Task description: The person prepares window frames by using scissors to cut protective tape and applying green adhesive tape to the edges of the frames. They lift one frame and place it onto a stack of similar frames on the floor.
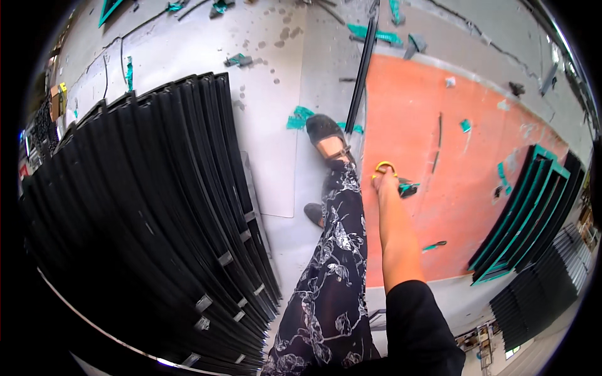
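My right hand (384,178) reaches out over the orange-red sheet (407,244) on the floor, its fingers closed on a yellow ring-shaped thing (385,164). Only the curved yellow rim shows, and the rest is hidden by the hand. Just right of the fingers lies a crumpled green and black scrap (408,188). My left hand is out of view.
Many long black frames (144,188) stand packed together at the left. Green-edged black frames (523,213) stand at the right. A thin black strip (362,75) lies beyond my shoe (326,133). Green tape scraps (300,118) litter the floor.
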Demonstrator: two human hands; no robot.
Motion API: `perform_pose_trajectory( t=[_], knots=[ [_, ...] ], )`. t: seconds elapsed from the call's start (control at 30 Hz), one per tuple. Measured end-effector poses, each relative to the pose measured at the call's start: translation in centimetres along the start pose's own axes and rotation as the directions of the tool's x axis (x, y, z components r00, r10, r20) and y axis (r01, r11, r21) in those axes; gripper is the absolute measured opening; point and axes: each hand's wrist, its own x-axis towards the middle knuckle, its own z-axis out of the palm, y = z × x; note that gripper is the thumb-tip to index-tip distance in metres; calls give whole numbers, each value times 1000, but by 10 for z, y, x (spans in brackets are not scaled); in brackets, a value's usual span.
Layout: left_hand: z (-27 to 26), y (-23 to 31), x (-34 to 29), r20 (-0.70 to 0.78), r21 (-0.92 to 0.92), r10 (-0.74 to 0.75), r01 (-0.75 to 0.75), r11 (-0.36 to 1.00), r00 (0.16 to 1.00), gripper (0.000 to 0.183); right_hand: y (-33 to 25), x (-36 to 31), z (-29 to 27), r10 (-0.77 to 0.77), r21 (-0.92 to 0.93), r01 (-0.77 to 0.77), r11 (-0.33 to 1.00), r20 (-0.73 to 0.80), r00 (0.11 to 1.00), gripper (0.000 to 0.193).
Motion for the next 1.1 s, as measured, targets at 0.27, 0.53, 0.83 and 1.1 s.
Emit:
perform_pose_trajectory(
  t=[0.27,0.53,0.83,1.1],
  knots=[
    [12,29,-1,19,-108,-26,28,994,999,47,4,50,-42,3,138,-12,990,60,998,12],
    [20,33,-4,0,-128,-78,77,989,997,37,26,32,-22,-226,-104,215,971,-109,968,27],
    [27,47,0,62,-303,-109,123,945,992,29,-7,47,-67,4,8,-7,1000,334,943,14],
    [41,61,-18,37,-773,-206,159,615,978,33,-52,-159,-212,77,-185,29,982,541,837,25]
  ],
)
